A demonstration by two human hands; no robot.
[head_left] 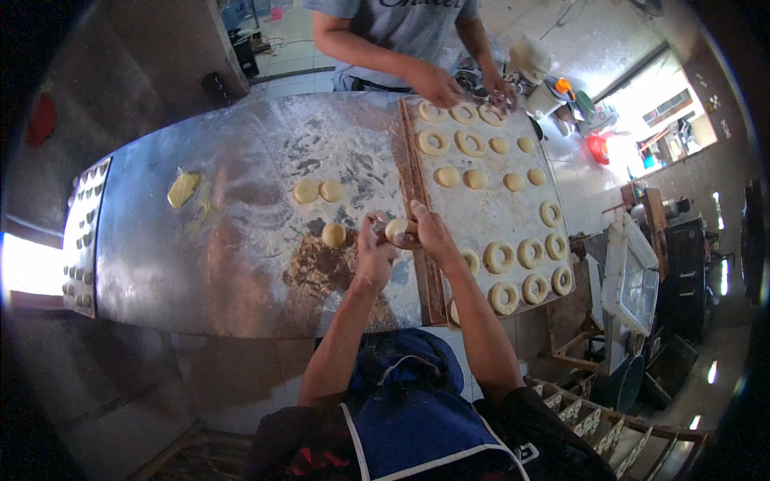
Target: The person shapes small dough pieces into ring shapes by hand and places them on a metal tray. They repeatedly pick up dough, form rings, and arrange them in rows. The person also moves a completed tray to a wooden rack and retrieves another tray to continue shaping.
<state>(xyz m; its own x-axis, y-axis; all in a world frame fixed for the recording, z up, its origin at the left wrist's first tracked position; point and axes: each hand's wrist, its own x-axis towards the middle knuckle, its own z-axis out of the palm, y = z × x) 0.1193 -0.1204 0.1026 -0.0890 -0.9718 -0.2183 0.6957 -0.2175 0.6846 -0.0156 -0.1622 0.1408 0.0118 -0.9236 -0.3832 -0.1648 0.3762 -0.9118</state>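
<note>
Floured metal table (241,200): both hands (401,236) pinch a dough ball (395,230).

A long metal desk (241,264), dusted with flour, fills the middle of the room. Pale tiled floor (297,32) lies beyond it. Bright daylight pours through a window (666,120) at the right, above dark cluttered shelving (682,264). A wooden rack (593,425) stands lower right.

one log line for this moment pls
left hand + right hand: shaping dough piece | floured metal table | tray: dough rings
</note>
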